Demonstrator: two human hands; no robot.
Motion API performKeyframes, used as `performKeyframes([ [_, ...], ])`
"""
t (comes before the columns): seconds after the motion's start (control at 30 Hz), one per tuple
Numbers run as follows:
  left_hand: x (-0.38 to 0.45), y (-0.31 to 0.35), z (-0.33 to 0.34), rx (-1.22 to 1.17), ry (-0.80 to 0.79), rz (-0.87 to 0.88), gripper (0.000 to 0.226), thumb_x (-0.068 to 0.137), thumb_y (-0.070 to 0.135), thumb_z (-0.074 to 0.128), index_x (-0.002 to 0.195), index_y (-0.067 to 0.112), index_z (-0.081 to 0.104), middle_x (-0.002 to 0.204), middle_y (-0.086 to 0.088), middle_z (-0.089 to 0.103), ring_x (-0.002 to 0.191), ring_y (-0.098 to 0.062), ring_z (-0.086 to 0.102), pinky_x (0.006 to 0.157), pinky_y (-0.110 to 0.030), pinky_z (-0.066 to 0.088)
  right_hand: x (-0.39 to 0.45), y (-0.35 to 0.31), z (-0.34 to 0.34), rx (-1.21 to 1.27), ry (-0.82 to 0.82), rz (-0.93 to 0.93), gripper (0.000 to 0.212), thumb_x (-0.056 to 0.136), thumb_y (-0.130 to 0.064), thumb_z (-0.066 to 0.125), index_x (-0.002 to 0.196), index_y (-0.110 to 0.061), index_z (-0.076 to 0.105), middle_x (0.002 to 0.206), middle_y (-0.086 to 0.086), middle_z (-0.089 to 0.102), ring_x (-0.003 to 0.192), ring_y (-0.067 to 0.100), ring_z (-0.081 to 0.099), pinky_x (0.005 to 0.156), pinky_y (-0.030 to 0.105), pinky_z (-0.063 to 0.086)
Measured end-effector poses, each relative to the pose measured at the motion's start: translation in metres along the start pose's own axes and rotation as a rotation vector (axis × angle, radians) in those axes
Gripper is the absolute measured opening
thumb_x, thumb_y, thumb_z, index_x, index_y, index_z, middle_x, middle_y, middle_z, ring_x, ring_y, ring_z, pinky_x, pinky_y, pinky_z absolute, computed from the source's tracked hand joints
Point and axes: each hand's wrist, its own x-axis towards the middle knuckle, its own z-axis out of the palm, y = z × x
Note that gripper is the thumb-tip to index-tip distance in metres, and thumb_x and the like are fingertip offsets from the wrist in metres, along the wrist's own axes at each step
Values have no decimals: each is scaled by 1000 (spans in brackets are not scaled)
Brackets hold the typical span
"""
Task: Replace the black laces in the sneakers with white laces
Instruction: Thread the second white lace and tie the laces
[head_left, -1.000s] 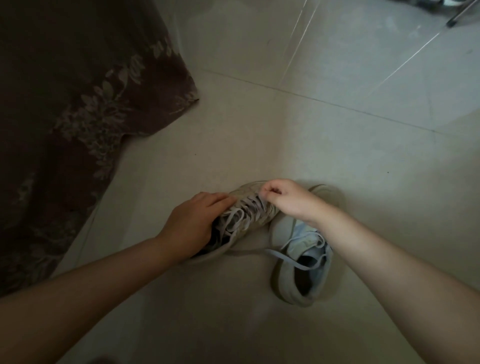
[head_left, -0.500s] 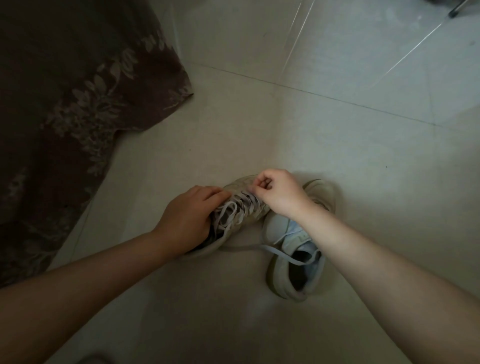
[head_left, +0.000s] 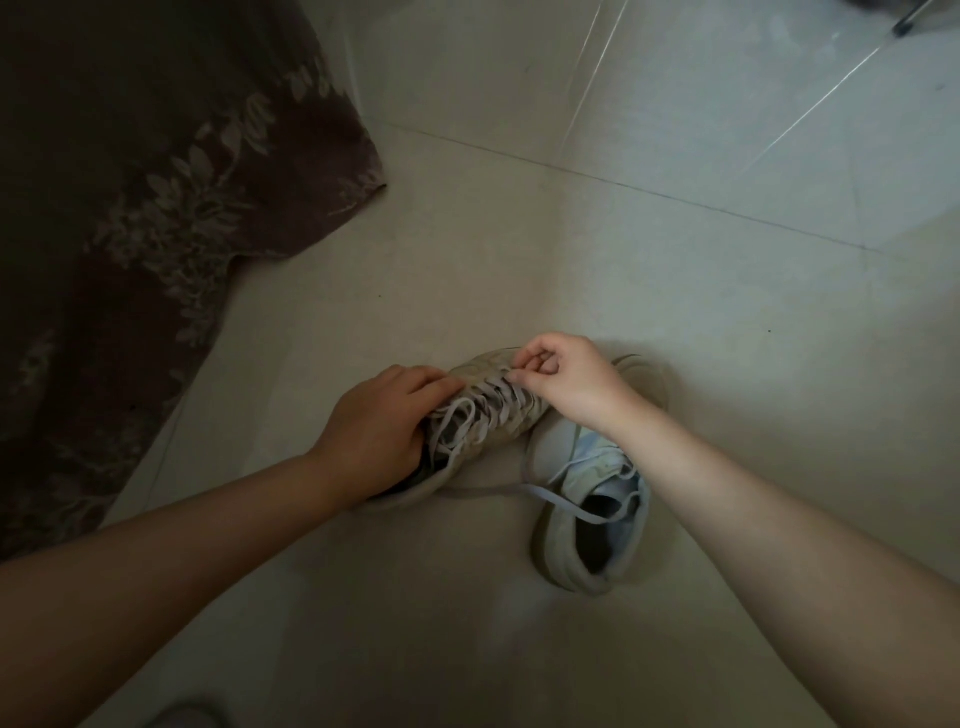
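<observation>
Two pale sneakers lie on the tiled floor. The left sneaker (head_left: 498, 415) is tilted toward me, and pale laces (head_left: 467, 421) cross its front. My left hand (head_left: 374, 431) clasps this shoe at its collar and side. My right hand (head_left: 566, 379) pinches the lace at the lowest crossing near the toe. The right sneaker (head_left: 587, 514) rests beside it, opening facing me, partly under my right forearm. A loose pale lace end (head_left: 550, 496) trails from it across the floor. No black lace shows.
A dark brown cloth with a pale leaf pattern (head_left: 156, 218) covers the floor at the left. Light floor tiles (head_left: 675, 260) stretch ahead and to the right. A dark metal leg (head_left: 914, 15) shows at the top right corner.
My right hand has shifted slightly toward the toe and its fingers have closed on the lace there. The left hand keeps its hold on the shoe.
</observation>
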Motion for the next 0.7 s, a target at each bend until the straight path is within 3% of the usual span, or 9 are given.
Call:
performKeyframes([
  [0.2, 0, 0, 0, -28, -7, -5, 52, 80, 30, 33, 121, 17, 62, 116, -2, 64, 96, -27, 61, 66, -32, 49, -10, 5, -5, -24, 17, -27, 17, 81, -18, 72, 84, -18, 55, 79, -2, 57, 68, 10, 51, 69, 23, 46],
  [0.3, 3, -4, -1, -77, 16, 13, 56, 71, 29, 35, 117, 17, 65, 113, -2, 64, 103, -25, 58, 79, -36, 49, -17, 5, -5, -68, -17, -17, 12, 83, -21, 70, 84, -18, 58, 79, -3, 60, 69, 9, 54, 72, 26, 49],
  [0.37, 9, -6, -4, -233, 51, -52, 52, 71, 32, 37, 111, 18, 68, 111, 2, 66, 109, -18, 54, 92, -34, 43, -20, 5, -4, -104, -15, -15, 12, 83, -23, 70, 86, -17, 60, 81, -1, 62, 71, 11, 56, 72, 27, 50],
  [0.47, 34, 8, -13, -580, 88, -298, 24, 86, 20, 50, 97, 22, 71, 95, 7, 69, 96, -5, 61, 85, -19, 44, -26, 6, -2, -170, 3, -5, 11, 83, -25, 69, 84, -18, 61, 80, 0, 64, 70, 12, 57, 71, 28, 50],
  [0.6, 67, 23, -11, -416, -49, -127, 19, 83, 26, 68, 100, 19, 73, 90, 6, 65, 85, -10, 62, 81, -28, 50, -37, 11, -1, -198, -19, 22, 11, 84, -23, 68, 79, -25, 58, 75, -8, 61, 69, 7, 57, 67, 23, 48],
  [0.7, 82, 25, -9, -225, -126, -39, 16, 82, 26, 69, 96, 21, 74, 94, 0, 63, 87, -17, 60, 78, -34, 50, -38, 14, 2, -184, -4, 61, 13, 82, -23, 70, 77, -25, 58, 72, -10, 60, 67, 5, 56, 66, 22, 47],
])
